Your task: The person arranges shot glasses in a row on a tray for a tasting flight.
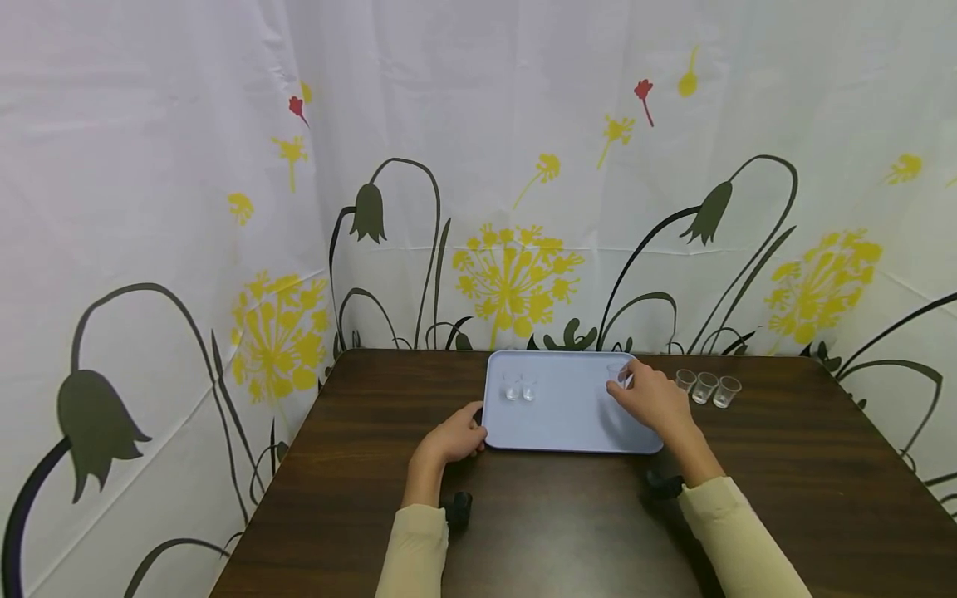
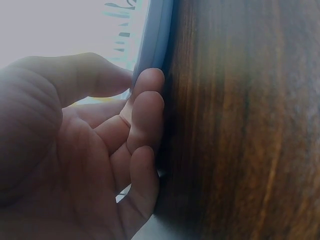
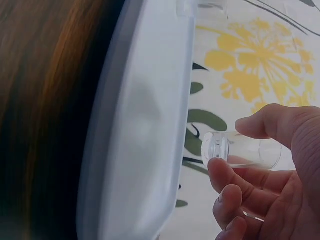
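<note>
Behind tray (image 1: pixel 561 423) and table (image 1: pixel 538 515), flowered curtain (image 1: pixel 493 108).

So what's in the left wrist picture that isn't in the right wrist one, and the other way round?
Only the left wrist view shows the left hand, its thumb and fingers at the edge of the tray.

Only the right wrist view shows the right hand, pinching a clear cup, plus more cups cut off at the top.

Both show the tray, the table and the printed curtain.
</note>
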Tool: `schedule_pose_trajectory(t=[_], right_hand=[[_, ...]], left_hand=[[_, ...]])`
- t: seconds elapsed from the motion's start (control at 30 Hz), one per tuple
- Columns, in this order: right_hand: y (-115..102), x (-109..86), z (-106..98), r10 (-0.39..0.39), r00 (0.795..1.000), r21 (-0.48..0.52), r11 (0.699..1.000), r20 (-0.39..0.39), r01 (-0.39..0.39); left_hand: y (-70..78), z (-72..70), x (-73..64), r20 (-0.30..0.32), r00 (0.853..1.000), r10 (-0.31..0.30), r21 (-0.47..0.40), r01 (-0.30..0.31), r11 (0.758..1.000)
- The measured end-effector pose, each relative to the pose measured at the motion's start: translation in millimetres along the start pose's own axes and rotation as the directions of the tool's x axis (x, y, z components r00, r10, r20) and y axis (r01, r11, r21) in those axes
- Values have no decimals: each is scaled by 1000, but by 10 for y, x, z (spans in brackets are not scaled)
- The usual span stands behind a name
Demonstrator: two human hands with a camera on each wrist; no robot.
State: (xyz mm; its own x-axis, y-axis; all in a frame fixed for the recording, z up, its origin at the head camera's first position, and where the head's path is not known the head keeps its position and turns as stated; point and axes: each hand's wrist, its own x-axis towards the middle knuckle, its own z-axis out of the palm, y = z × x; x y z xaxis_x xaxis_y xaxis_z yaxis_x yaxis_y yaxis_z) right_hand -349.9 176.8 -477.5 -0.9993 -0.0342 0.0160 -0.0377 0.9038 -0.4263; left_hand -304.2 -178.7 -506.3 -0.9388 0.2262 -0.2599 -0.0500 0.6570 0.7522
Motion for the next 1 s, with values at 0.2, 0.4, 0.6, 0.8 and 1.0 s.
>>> schedule_pose_trajectory(t=[0.2,0.4,0.6,0.8,1.0], right_hand=[[-67,27,81,-4,1000,-4,1000,8,4],[-136,52,140,-18,1000,5,1000,12,18],[-231,68,228,-57,998,30,998,17,56],[-327,84,320,-86,995,78,993,44,83],[-416,123,368,-91,993,81,993,69,85]], left_hand=[[-8,12,8,2,1000,7,-6,-7,1000],[4,20,19,1,1000,18,-2,-18,1000],[13,3,8,-5,1000,11,3,-11,1000],[-18,-6,10,7,1000,7,-13,-7,1000],[-69,-19,48,24,999,48,-11,-48,999]])
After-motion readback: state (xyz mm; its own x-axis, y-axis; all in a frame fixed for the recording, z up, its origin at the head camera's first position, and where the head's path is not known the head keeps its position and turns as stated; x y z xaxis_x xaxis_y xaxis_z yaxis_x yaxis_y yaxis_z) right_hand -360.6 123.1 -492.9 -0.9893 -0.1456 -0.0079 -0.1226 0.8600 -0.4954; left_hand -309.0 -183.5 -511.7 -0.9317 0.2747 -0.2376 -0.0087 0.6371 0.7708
